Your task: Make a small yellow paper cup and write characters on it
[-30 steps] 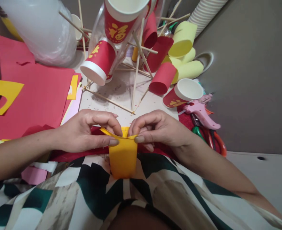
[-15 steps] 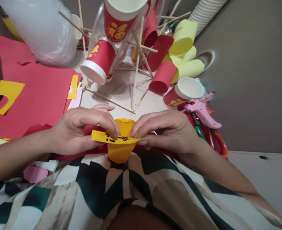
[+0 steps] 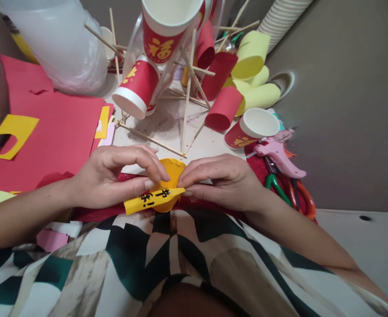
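A yellow paper strip with black handwritten characters hangs between my hands, close to my lap. Its narrow right end is pinched between the thumb and fingers of my right hand. My left hand is curled at the strip's upper edge, with its thumb against the paper and its index finger on the yellow piece behind. That piece is a rounded yellow paper shape with a wavy upper edge. The strip partly covers it, so I cannot tell whether the two are joined.
Wooden sticks form a frame on the white table. Red paper cups, red paper tubes and yellow tubes stand or lie around it. Red paper sheets lie left. A pink glue gun and scissors lie right.
The strip has turned so its writing faces up more, and its left end has dropped. My left index finger has shifted off the strip. The yellow shape is tilted differently.
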The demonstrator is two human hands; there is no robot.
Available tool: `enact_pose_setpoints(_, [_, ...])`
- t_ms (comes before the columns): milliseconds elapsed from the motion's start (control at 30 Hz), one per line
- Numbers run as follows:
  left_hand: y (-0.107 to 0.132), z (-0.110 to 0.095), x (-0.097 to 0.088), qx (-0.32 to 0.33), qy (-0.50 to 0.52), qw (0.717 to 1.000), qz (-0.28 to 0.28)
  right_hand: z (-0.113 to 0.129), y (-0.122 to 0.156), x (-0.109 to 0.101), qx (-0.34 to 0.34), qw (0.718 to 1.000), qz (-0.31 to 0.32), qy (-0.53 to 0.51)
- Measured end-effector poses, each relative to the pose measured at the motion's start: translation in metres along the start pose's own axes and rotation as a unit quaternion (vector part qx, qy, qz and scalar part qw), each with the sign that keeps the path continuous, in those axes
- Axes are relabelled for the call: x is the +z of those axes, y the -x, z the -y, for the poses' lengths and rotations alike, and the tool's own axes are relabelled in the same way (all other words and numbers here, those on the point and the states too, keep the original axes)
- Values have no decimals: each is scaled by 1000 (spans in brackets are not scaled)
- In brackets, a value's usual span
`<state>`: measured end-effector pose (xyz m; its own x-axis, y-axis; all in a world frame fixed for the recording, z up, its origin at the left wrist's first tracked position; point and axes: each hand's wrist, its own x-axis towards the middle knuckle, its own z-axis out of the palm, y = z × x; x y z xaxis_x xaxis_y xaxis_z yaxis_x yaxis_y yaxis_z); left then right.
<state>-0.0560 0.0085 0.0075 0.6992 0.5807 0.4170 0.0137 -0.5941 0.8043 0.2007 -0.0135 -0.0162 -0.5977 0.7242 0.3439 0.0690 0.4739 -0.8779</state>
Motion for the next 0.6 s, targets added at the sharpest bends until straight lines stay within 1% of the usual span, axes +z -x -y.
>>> enact_pose_setpoints(67, [0, 2, -3, 17, -17, 1000, 3, 0, 0, 0, 31, 999, -2, -26])
enact_pose_setpoints(100, [0, 4, -5, 29, -33, 999, 16, 1, 0, 0, 53, 998, -9, -43])
enact_pose_setpoints(200, [-1, 8, -9, 58, -70, 992, 86, 2, 0, 0, 124, 986, -36, -107])
enact_pose_setpoints(233, [-2, 9, -9, 64, -70, 991, 99, 2, 0, 0, 143, 980, -42, -128])
enact_pose_setpoints(267, [-2, 10, -8, 66, -63, 991, 100, 2, 0, 1, 158, 975, -45, -147])
enact_pose_setpoints(367, [-3, 9, -3, 71, -38, 995, 60, 0, 1, 4, 191, 964, -37, -183])
enact_pose_setpoints(433, [-3, 5, 0, 54, -12, 998, 6, 0, 1, 5, 210, 957, -26, -196])
enact_pose_setpoints(500, [-3, -2, 1, 16, 0, 998, -60, 0, 1, 7, 223, 953, -16, -202])
enact_pose_setpoints(533, [-3, -5, 0, 2, -3, 996, -94, 0, 1, 7, 225, 954, -12, -201])
enact_pose_setpoints(567, [-2, -9, -1, 2, -13, 992, -127, 0, 1, 8, 223, 955, -6, -194])
enact_pose_setpoints(600, [-2, -12, -3, 3, -31, 989, -144, 0, 1, 8, 214, 960, -1, -183])
